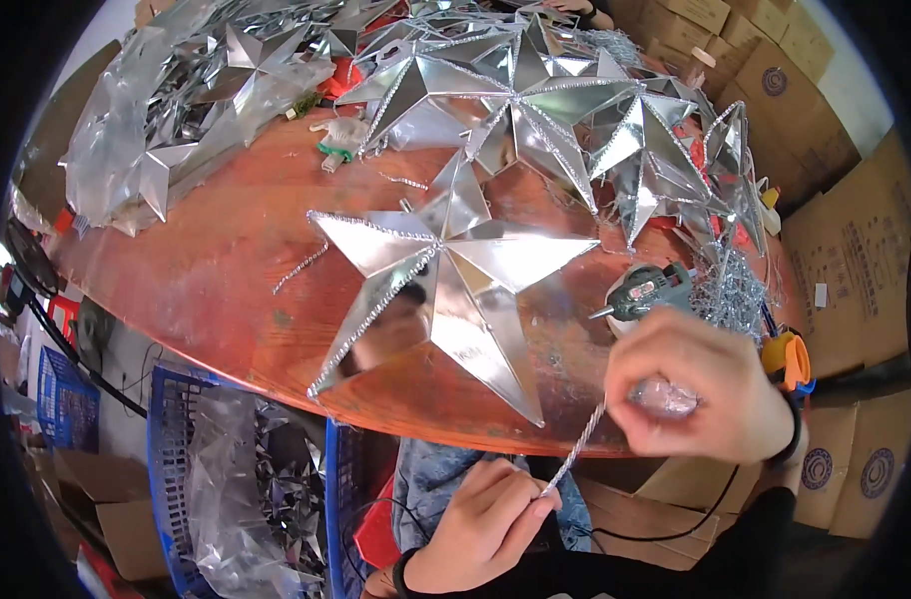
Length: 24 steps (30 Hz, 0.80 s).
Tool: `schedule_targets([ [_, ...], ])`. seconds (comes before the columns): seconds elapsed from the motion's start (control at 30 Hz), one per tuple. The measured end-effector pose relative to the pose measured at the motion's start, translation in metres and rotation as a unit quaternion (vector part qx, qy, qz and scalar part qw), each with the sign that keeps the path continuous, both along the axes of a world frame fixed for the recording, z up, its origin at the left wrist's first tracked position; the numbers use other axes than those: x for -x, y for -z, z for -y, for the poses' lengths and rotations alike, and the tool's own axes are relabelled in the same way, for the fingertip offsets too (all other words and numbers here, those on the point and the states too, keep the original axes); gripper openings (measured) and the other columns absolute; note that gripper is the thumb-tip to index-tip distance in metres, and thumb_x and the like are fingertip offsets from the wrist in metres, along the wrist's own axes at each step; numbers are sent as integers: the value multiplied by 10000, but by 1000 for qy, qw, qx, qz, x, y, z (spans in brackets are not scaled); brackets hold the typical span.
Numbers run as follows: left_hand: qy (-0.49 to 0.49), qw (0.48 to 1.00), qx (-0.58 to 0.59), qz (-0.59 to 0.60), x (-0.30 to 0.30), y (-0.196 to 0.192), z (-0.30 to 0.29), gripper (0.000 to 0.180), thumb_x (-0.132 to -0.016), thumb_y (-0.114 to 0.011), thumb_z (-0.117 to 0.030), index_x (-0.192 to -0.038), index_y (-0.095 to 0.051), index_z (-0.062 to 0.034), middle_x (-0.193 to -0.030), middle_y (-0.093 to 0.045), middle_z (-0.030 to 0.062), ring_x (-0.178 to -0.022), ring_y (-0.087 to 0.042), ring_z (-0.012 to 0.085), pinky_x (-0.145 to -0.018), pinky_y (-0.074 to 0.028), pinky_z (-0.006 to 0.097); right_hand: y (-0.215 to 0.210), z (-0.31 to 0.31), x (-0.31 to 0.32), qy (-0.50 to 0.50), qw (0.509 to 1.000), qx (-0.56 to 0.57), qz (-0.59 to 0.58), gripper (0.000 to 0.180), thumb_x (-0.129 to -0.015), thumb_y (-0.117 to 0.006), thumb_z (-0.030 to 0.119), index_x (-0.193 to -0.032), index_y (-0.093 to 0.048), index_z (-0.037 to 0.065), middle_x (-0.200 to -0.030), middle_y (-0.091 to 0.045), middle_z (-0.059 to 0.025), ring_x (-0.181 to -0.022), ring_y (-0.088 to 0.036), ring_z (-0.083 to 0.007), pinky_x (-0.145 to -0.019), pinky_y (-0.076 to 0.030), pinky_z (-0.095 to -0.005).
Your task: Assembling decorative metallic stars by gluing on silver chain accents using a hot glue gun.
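A silver cord [578, 449] stretches taut between my two hands, over the near edge of the table. The fingers of my left hand [485, 524] pinch its lower end, below the table edge. My right hand [700, 384] is curled round the cord's upper end, with a shiny, clear-silver bundle [665, 397] showing inside the fist. Just beyond that hand lies a dark green hot glue gun [647, 292]. A large mirror-silver star [445, 260] rests on the table left of my right hand. Bead-like silver trim runs along two of its ridges.
Several trimmed silver stars [515, 95] pile up at the back of the reddish wooden table [206, 290]. Clear plastic bags [126, 130] of stars lie back left. Tangled silver strands [730, 290] sit at right. A blue basket [171, 469] stands below left; cardboard boxes [855, 260] stack at right. Another person's hand [570, 6] shows far back.
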<state>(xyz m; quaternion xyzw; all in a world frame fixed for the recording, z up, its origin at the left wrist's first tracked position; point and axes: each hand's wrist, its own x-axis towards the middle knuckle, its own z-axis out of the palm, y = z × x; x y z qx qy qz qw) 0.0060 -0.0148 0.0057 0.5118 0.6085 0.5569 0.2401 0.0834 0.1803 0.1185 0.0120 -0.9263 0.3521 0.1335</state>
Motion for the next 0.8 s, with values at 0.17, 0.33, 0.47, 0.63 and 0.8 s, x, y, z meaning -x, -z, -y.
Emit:
schedule_targets([
  [0.17, 32, 999, 13, -24, 3, 0, 0, 51, -815, -580, -16, -801, -622, -41, -729, -617, 33, -741, -532, 230, -701, -421, 332, -6, -25, 50, -23, 998, -52, 6, 153, -739, -635, -9, -844, -526, 17, -827, -550, -76, -752, -562, -220, -671, -465, -305],
  [0.33, 37, 991, -122, -36, 1, -4, -5, 94, -777, -633, -18, -852, -580, 4, -810, -581, 117, -758, -553, 304, -669, -454, 388, 11, -36, 100, -66, 993, -94, 18, 142, -759, -630, -30, -875, -556, 5, -845, -551, -57, -743, -570, -178, -715, -479, -277],
  [0.47, 60, 989, -134, -17, 5, -9, -9, 115, -777, -641, -30, -879, -594, -4, -834, -603, 105, -786, -564, 286, -691, -462, 383, 24, -35, 116, -75, 996, -49, 25, 133, -789, -607, 43, -876, -511, 15, -844, -517, -76, -722, -546, -219, -662, -449, -317],
  [0.63, 59, 986, -155, -25, 6, -6, -14, 121, -780, -643, -36, -888, -601, 0, -842, -614, 98, -804, -570, 273, -705, -471, 373, 29, -34, 120, -70, 994, -83, 19, 132, -793, -618, 29, -892, -531, 15, -879, -527, -80, -755, -556, -230, -675, -458, -317],
  [0.8, 68, 985, -159, -3, 6, -1, -18, 125, -785, -641, -39, -895, -602, 6, -832, -614, 99, -810, -574, 269, -709, -475, 363, 32, -31, 122, -70, 991, -109, -17, 127, -804, -606, 44, -893, -522, 12, -864, -511, -104, -732, -561, -272, -643, -463, -345],
])
